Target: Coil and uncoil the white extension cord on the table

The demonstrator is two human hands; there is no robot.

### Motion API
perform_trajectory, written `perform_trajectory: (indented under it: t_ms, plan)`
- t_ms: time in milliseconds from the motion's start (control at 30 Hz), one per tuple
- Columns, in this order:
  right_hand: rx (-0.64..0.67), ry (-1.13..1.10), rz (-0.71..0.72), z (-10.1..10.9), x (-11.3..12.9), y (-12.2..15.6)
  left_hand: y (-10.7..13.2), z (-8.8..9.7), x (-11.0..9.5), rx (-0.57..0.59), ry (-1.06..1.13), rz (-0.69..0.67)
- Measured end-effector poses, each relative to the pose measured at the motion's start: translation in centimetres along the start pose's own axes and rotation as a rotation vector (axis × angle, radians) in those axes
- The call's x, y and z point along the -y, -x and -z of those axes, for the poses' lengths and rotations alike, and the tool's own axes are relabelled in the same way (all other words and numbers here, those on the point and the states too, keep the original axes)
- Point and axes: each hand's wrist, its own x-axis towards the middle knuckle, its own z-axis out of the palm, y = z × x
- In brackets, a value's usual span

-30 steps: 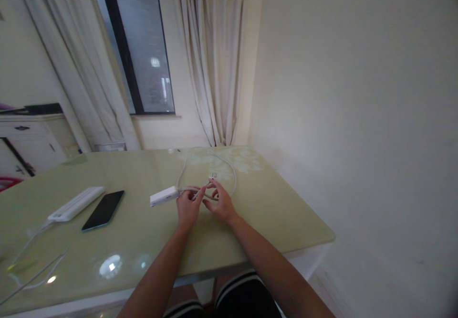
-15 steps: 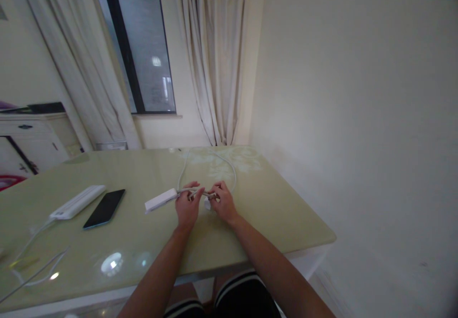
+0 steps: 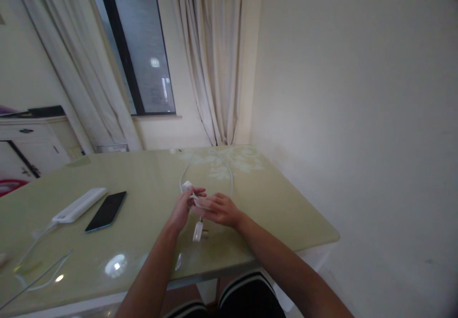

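Note:
My left hand [image 3: 182, 211] is closed around a white cable [image 3: 229, 167], by the white block [image 3: 186, 185] that pokes up past its fingers. Most of that block is hidden by the hand or turned end-on. My right hand [image 3: 220, 209] meets the left from the right side, its fingers bent over the same cable. Below the fingers a white plug [image 3: 198, 231] with metal prongs hangs just above the table. The rest of the cable lies in a wide loop on the far side of my hands.
A dark phone [image 3: 106, 211] and a white power strip [image 3: 80, 205] with its own cord lie to the left on the glossy green table [image 3: 150, 174]. A wall [image 3: 358, 117] borders the table's right side; a curtain [image 3: 218, 60] hangs behind.
The white block has swung from pointing left to standing up above my left hand. The plug has come down below my fingers. My right hand has shifted slightly left and turned over the cable.

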Motion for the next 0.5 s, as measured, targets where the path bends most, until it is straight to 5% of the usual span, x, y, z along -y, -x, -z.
perform_trajectory:
  t_ms: [100, 267, 367, 500]
  plan:
    - [-0.062, 0.042, 0.045, 1.1, 0.3, -1.4, -0.1, -0.1, -0.2, -0.074, 0.219, 0.01]
    - [-0.119, -0.113, -0.018, 5.0, 0.9, -2.2, -0.7, -0.4, -2.9, -0.377, 0.487, -0.044]
    - [-0.218, -0.371, -0.268, 8.2, 1.3, -1.0, -1.5, 0.4, -6.2, -0.453, 0.549, -0.124]
    - [-0.579, -0.62, -0.765, 13.6, 0.6, 1.2, -3.6, 3.7, -11.0, -0.483, 0.473, -0.318]
